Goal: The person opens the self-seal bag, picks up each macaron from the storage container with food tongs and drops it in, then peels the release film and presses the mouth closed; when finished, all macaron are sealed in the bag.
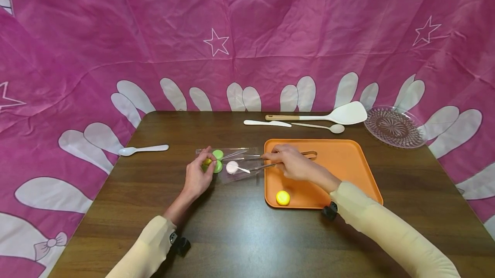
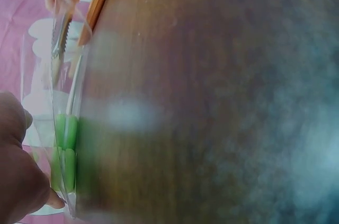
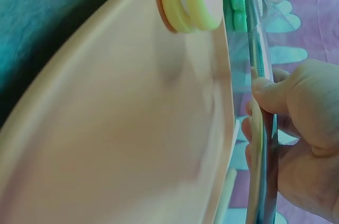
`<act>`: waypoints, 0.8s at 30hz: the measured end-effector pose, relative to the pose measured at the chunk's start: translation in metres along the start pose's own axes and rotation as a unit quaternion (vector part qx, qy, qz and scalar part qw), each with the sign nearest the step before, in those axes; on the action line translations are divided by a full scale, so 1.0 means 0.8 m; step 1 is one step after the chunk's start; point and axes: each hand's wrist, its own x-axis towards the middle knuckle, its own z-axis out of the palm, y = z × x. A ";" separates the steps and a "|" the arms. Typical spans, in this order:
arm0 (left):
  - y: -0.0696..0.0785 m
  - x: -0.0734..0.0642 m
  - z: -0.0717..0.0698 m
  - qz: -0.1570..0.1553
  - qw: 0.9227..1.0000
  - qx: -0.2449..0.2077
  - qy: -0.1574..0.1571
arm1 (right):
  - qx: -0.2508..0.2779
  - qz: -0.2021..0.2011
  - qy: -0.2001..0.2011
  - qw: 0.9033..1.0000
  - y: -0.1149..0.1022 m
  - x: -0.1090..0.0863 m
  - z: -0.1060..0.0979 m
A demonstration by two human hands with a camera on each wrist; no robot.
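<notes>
My left hand (image 1: 198, 177) grips the left end of a clear plastic container (image 1: 241, 177). Inside are green macarons (image 1: 218, 154), a yellow one (image 1: 207, 162) partly covered by my fingers, and a pale pink one (image 1: 232, 167) to their right. With my right hand (image 1: 291, 162) I hold metal tongs (image 3: 259, 44) above the orange tray (image 1: 348, 175), thumb on one side and fingers on the other. The tongs point left, their tips reaching over the container close to the pink macaron. A yellow macaron (image 1: 282, 198) sits in the tray's near left corner.
Behind the tray lie a white knife (image 1: 267, 123), a pale spoon (image 1: 336, 128) and a white spatula (image 1: 348, 113) with a wooden handle. A clear patterned plate (image 1: 394, 126) is at the back right corner. Far left lies a white spoon (image 1: 143, 150).
</notes>
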 end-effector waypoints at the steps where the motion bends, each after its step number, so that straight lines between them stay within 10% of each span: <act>1: 0.000 0.000 0.000 0.000 1.000 0.000 0.001 | 0.000 -0.002 -0.001 1.000 -0.001 0.001 0.002; 24: 0.003 -0.001 0.001 -0.004 1.000 -0.001 0.004 | 0.019 -0.001 -0.050 0.999 -0.015 0.027 0.025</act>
